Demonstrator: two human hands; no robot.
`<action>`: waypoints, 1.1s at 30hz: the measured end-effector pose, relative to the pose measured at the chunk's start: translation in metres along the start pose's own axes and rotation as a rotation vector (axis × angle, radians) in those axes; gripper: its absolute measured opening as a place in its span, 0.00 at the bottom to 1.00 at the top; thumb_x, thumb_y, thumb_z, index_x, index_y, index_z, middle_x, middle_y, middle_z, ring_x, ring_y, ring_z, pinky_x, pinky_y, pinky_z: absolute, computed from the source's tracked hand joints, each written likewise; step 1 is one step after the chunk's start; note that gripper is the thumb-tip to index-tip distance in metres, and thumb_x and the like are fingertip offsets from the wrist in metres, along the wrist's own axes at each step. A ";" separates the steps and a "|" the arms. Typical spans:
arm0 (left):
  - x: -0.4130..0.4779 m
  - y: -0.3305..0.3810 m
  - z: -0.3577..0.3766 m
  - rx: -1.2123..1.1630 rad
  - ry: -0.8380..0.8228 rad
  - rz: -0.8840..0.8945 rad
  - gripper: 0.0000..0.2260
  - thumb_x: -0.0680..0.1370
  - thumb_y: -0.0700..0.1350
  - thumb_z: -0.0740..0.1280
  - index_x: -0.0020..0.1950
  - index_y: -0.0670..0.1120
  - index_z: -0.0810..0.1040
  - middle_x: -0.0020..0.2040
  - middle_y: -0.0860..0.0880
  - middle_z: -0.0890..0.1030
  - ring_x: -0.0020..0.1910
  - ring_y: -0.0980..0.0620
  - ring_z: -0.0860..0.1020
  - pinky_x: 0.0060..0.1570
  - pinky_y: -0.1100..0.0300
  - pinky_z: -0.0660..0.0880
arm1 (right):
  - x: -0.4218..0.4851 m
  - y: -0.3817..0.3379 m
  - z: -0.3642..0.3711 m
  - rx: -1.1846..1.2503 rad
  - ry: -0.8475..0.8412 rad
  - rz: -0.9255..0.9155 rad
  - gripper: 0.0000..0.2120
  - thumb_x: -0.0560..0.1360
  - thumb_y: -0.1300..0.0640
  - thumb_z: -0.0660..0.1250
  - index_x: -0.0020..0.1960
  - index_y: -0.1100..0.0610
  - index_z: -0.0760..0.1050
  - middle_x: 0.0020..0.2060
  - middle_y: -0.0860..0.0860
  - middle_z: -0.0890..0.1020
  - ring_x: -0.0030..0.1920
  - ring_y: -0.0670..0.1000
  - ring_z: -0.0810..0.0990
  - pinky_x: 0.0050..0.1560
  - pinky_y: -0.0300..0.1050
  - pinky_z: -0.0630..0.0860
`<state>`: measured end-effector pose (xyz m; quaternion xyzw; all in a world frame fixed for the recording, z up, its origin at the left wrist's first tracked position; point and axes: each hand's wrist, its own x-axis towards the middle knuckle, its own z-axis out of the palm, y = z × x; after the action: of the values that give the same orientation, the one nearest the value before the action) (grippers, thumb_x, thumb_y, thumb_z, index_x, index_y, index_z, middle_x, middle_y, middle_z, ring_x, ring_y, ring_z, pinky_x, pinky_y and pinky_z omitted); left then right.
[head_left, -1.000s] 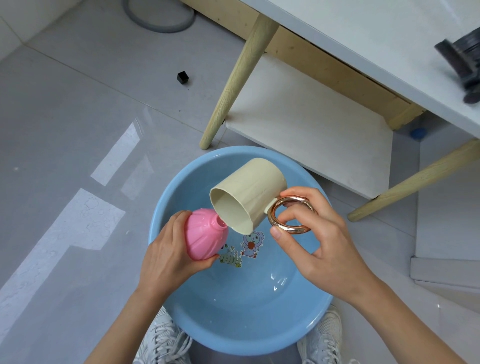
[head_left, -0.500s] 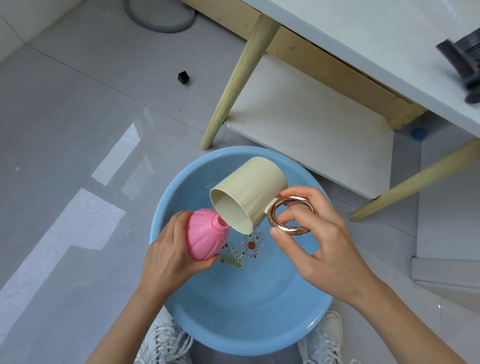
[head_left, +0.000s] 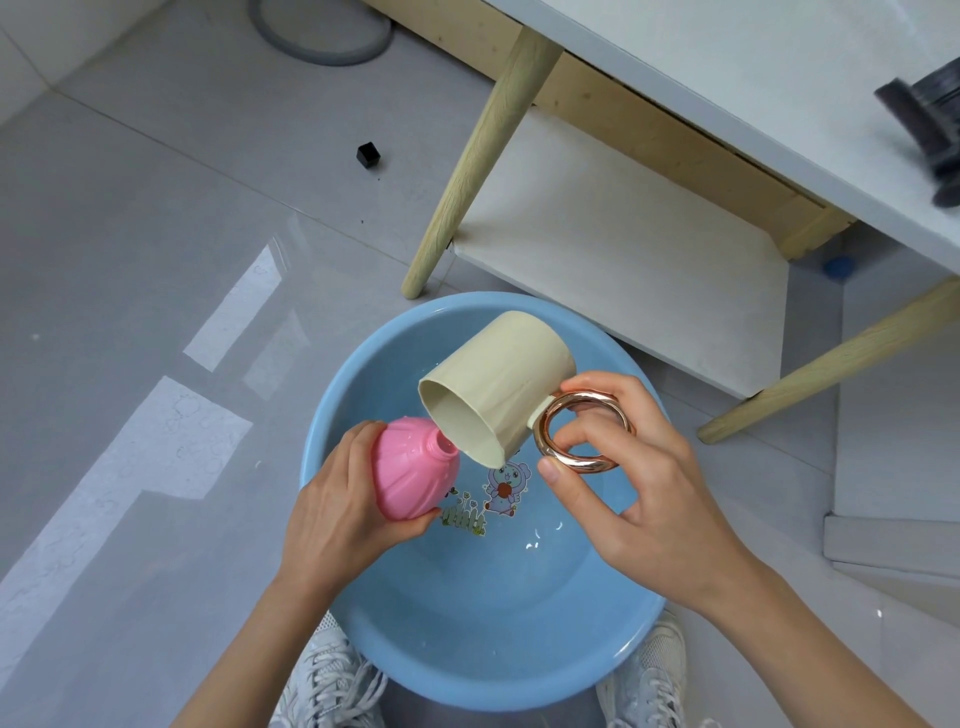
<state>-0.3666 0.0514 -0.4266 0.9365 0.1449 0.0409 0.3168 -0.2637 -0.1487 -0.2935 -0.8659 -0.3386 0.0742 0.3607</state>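
The left hand (head_left: 343, 509), at lower centre of the frame, wraps its fingers and thumb around a ribbed pink container (head_left: 413, 470), tilted with its small mouth pointing up and right. The right hand (head_left: 631, 493), just right of centre, pinches the rose-gold ring handle (head_left: 584, 439) of a cream mug (head_left: 501, 387). The mug is tipped on its side, its open mouth facing lower left and its lower rim just beside the container's mouth. Both are held over a light blue basin (head_left: 363, 597) with a cartoon sticker (head_left: 501, 486) inside. The basin sits on a glossy grey tiled floor (head_left: 130, 260), between white sneakers (head_left: 324, 680) at the bottom edge. At upper right stands a white table (head_left: 753, 78) with pale wooden legs (head_left: 480, 161) and a lower shelf (head_left: 649, 249). A small black cube (head_left: 368, 155) lies on the floor at upper centre.
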 end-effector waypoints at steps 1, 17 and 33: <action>0.000 0.000 0.000 0.000 -0.001 0.000 0.43 0.54 0.58 0.81 0.62 0.44 0.67 0.56 0.46 0.77 0.46 0.43 0.79 0.36 0.55 0.77 | 0.000 0.000 0.000 -0.006 -0.001 -0.003 0.09 0.75 0.53 0.65 0.42 0.58 0.77 0.56 0.54 0.73 0.55 0.49 0.77 0.56 0.33 0.69; 0.000 0.000 -0.001 0.008 -0.009 -0.001 0.43 0.54 0.58 0.81 0.62 0.45 0.66 0.56 0.46 0.77 0.45 0.43 0.80 0.36 0.54 0.77 | -0.001 -0.001 0.000 -0.082 -0.023 -0.033 0.09 0.75 0.52 0.65 0.43 0.58 0.77 0.57 0.54 0.72 0.56 0.51 0.75 0.59 0.35 0.68; 0.000 0.001 -0.001 0.007 -0.005 0.000 0.43 0.54 0.58 0.81 0.62 0.46 0.66 0.56 0.47 0.77 0.46 0.43 0.79 0.36 0.55 0.76 | -0.002 -0.004 0.002 -0.175 -0.038 -0.115 0.09 0.75 0.55 0.66 0.42 0.61 0.77 0.57 0.58 0.73 0.58 0.57 0.73 0.58 0.50 0.72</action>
<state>-0.3668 0.0512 -0.4256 0.9376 0.1440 0.0379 0.3141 -0.2681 -0.1474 -0.2926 -0.8717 -0.3997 0.0398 0.2807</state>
